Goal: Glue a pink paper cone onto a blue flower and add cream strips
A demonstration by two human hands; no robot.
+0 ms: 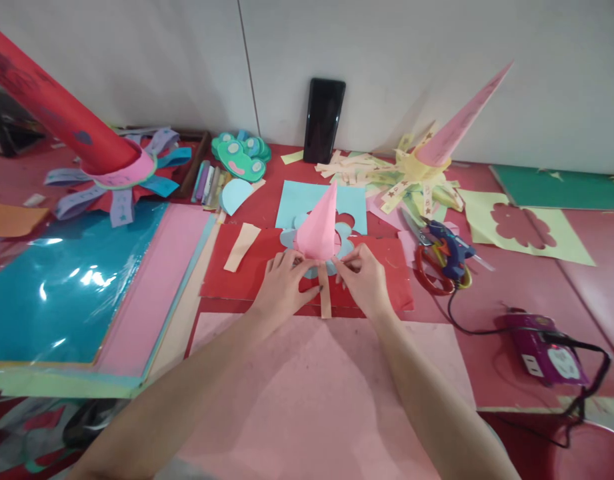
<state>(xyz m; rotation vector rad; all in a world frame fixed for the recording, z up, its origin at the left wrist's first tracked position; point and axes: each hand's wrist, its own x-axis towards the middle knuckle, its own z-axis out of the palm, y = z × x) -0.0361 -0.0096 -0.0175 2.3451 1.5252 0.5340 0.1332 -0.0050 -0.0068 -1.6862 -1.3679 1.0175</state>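
Note:
A pink paper cone (317, 227) stands upright on a light-blue flower-shaped paper cutout (345, 245). My left hand (283, 283) pinches at the near left of the cone's base, its thumb beside a narrow peach paper strip (325, 300). On the other side, my right hand (365, 281) has its fingers pinched together at the base's near right edge. The peach strip points toward me from beneath the cone, between both hands. My fingertips hide the exact join. Under it all lies a red board (394, 270).
Another peach strip (242, 247) lies left. At right are a blue glue gun (451, 250), scissors (431, 270) and a purple corded box (544, 350). A phone (325, 120) leans on the wall between a red paper tube (61, 107) and a taller pink cone (459, 123).

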